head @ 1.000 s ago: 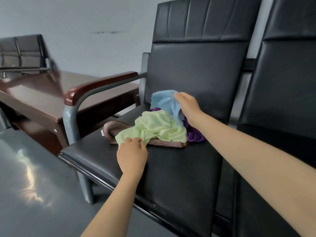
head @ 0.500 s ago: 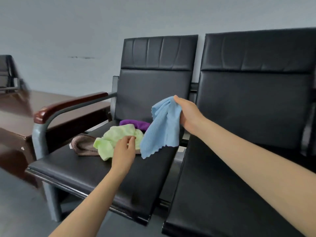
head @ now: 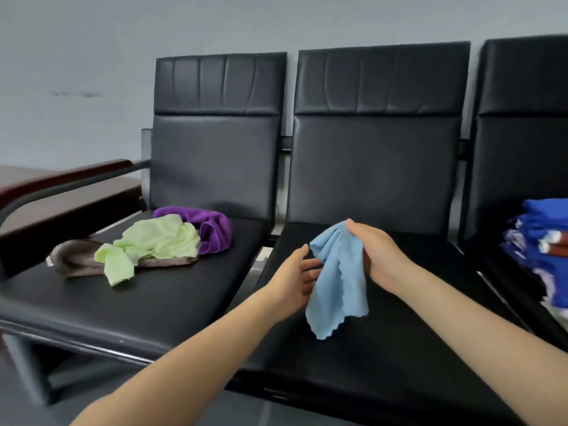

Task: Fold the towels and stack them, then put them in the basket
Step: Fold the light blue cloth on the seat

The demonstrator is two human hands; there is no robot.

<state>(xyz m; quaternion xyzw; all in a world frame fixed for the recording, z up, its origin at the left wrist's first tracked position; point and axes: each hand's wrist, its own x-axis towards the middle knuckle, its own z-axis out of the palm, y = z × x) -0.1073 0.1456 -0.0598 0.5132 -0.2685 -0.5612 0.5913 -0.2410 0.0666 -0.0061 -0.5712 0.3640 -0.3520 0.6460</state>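
Note:
A light blue towel (head: pixel 339 281) hangs crumpled over the middle black seat (head: pixel 368 348). My right hand (head: pixel 376 255) grips its top edge. My left hand (head: pixel 296 276) is beside the towel's left edge, fingers straight and touching the cloth. On the left seat (head: pixel 138 302) lies a loose pile: a green towel (head: pixel 153 241) on top, a purple towel (head: pixel 212 226) behind it and a brown towel (head: pixel 73 261) underneath. No basket is in view.
A stack of dark blue patterned cloth (head: pixel 544 250) sits on the right seat at the frame's edge. A wooden-topped armrest (head: pixel 61 182) bounds the left seat, with a brown table (head: pixel 18 176) beyond it. Seat backs stand against a grey wall.
My right hand lifted the blue towel off the pile and carried it right, over the middle seat. My left hand let go of the green towel and came to the blue one.

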